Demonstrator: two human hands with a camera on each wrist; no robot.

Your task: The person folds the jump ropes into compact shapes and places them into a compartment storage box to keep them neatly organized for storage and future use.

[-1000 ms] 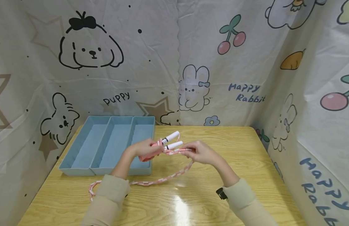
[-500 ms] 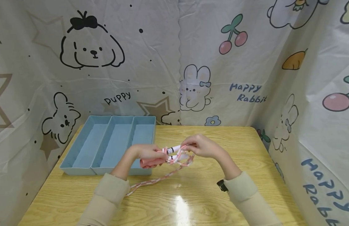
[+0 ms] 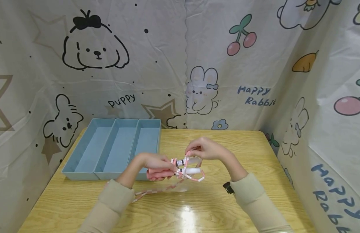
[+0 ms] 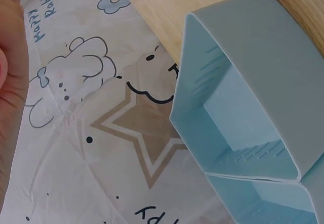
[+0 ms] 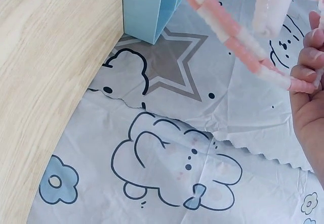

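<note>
A beaded jump rope point(image 3: 168, 188) in pink and white is between my hands. My left hand point(image 3: 156, 161) grips its two handles side by side, pink grips point(image 3: 158, 174) toward the palm and white ends point(image 3: 192, 170) pointing right. Loops of the beads wrap around the handles just past my left fingers. Above the white ends, my right hand point(image 3: 207, 149) pinches a strand of the beads. The right wrist view shows the strand point(image 5: 228, 29) running to the right fingers point(image 5: 309, 75). A doubled length trails below, partly hidden by the left sleeve.
A light blue tray point(image 3: 95, 176) with three long compartments stands at the left, close behind my left hand. The wooden table point(image 3: 226, 207) has a rounded back right corner. Printed cloth point(image 3: 156, 74) hangs behind and at both sides.
My left hand has lowered and shifted slightly right with the handles. The right hand has risen a little, and beads now loop around the handles. The trailing rope has been drawn rightward.
</note>
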